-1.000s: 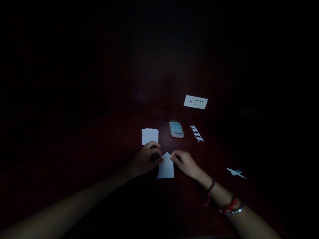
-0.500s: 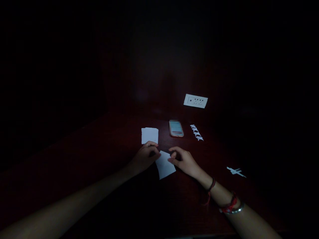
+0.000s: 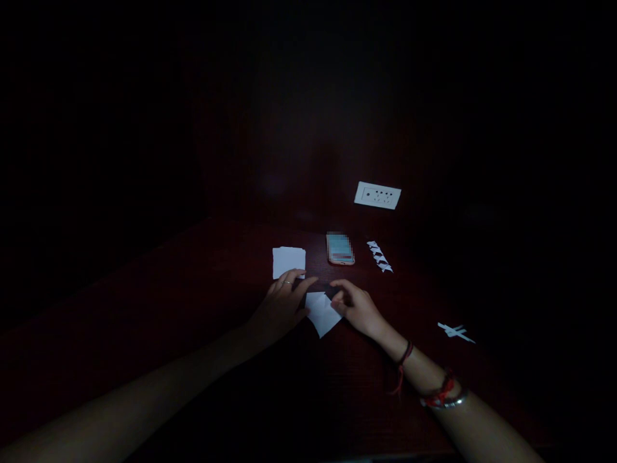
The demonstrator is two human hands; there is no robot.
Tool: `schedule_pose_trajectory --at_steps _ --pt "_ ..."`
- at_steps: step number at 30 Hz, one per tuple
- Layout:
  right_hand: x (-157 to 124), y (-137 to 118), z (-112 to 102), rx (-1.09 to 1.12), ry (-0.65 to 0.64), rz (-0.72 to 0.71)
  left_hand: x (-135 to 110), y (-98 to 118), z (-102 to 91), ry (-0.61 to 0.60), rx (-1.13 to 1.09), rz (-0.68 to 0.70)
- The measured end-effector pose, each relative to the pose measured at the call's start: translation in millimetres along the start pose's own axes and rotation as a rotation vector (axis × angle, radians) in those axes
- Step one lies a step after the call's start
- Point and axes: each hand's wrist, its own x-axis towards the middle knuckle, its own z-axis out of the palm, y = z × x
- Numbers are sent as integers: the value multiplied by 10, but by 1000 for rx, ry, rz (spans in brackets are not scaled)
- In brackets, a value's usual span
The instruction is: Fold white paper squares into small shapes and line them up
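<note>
Clock dirs are from the white sheet (image 3: 322, 316), flat-ish on the desk (image 3: 231, 263) b/w the hands, one corner at 6 o'c. L to R: L hand (image 3: 278, 310) at 9 o'c, fingers spread, thumb apart from them and at the sheet's L edge; no pinch visible. Its far fingers overlap the near edge of the paper stack (image 3: 288, 260) at 11 o'c; contact unclear. Sheet has a faint line nr its top, crease or flap, too dim to say. Phone (image 3: 340, 249), screen pixelated, just past 12. R hand (image 3: 359, 310) at 3 o'c, half curled, thumb tip at the sheet's R side; can't tell if it's clamped on it. Socket plate (image 3: 377, 195) approx 1 o'c, on the wall. Zigzag paper strip (image 3: 378, 258) approx 2 o'c; loose strips (image 3: 454, 332), crossed, approx 3–4 o'c.

Step in hand: prob. positioning the sheet for a fold. Next move prob. calls for L thumb as a steady stop, R fingertips on a corner, edges matched pre-crease.
</note>
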Motion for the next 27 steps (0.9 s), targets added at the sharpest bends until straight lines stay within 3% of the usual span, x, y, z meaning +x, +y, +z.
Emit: schedule_pose_trajectory --at_steps 4,10,18,23,27 --pt "9 56 -7 -20 -4 -4 -25 -26 15 -141 -12 212" --pt "28 76 -21 -86 29 32 -38 -23 -29 -245 -15 324" --pt "-26 -62 -33 -254 19 72 49 -100 -78 -291 43 244" --pt "-74 -87 -100 -259 -59 110 37 -115 -83 -260 -77 145" --pt "-82 -75 -122 -244 -104 123 24 -165 -26 -223 -146 168"
